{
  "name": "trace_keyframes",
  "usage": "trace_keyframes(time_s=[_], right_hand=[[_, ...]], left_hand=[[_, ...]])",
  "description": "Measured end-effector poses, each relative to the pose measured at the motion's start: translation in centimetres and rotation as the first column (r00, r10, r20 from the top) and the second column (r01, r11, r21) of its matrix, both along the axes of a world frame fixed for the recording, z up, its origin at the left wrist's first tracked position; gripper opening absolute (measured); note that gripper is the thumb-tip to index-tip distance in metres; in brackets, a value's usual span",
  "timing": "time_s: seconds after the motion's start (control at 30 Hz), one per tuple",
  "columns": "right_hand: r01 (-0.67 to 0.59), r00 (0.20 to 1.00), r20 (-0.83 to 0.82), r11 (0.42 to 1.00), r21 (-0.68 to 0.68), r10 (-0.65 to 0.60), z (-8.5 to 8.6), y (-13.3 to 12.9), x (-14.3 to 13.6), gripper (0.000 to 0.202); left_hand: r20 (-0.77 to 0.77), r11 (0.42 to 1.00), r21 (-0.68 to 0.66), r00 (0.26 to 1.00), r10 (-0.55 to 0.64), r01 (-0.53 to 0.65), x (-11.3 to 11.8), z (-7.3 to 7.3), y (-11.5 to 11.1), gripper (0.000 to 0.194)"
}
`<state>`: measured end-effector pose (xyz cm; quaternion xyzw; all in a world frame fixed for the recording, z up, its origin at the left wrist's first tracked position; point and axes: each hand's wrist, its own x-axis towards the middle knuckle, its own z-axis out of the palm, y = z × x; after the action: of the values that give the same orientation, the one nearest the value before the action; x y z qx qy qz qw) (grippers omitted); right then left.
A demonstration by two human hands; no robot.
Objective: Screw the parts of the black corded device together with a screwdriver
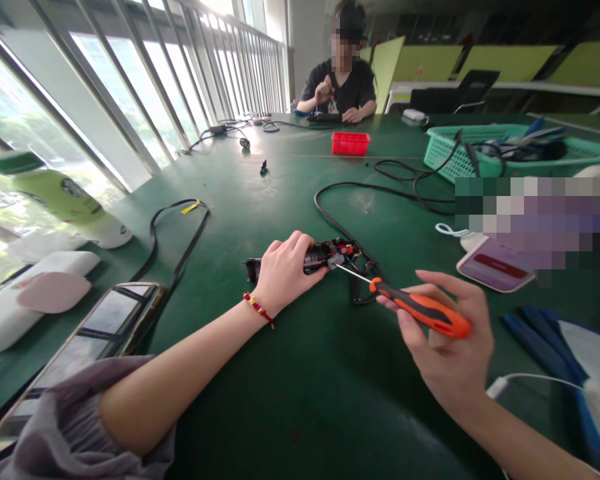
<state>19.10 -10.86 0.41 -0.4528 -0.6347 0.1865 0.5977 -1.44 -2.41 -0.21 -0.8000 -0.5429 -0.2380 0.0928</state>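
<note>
My left hand [287, 270] is wrapped over a black electrical device [325, 253] lying on the green table, its inner parts and coloured wires exposed at the right end. A black cord runs from that end. In my right hand [455, 340] is an orange and black screwdriver [420, 308], fingers closed round the handle. Its thin metal shaft slants up to the left, and the tip reaches a grey part of the device, beside my left thumb. Whether the tip sits in a screw is too small to tell.
A red bin [351, 143] and a green basket [510, 157] with cables stand farther back. Left are a phone [80, 353], a bottle [63, 197] and a strap [155, 227]. Another phone [495, 263] lies right. Across the green table [260, 220] sits a person [343, 80] handling a dark object.
</note>
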Motion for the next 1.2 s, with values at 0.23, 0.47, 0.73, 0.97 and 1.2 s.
trace_keyframes(time_s=[0.23,0.47,0.73,0.97,1.2], right_hand=[[-0.052,0.989,0.130,0.991,-0.122,0.068,0.44,0.10,0.17,0.019],[0.033,0.991,0.129,0.999,0.028,-0.036,0.41,0.12,-0.09,0.039],[0.051,0.998,0.024,0.999,0.014,-0.051,0.17,0.13,-0.16,0.041],[0.023,0.994,0.110,0.992,-0.127,-0.009,0.32,0.12,0.01,0.018],[0.027,0.998,0.058,0.999,0.023,-0.028,0.24,0.26,-0.06,0.047]], left_hand=[[-0.009,1.000,0.007,1.000,0.009,-0.009,0.02,0.04,0.01,0.033],[-0.012,1.000,0.012,1.000,0.011,-0.011,0.02,-0.07,0.04,0.032],[-0.017,1.000,0.013,1.000,0.016,-0.016,0.03,-0.10,0.07,0.032],[-0.008,1.000,0.007,1.000,0.010,-0.010,0.01,-0.09,0.05,0.032],[-0.021,1.000,0.004,1.000,0.017,-0.016,0.10,-0.10,0.04,0.032]])
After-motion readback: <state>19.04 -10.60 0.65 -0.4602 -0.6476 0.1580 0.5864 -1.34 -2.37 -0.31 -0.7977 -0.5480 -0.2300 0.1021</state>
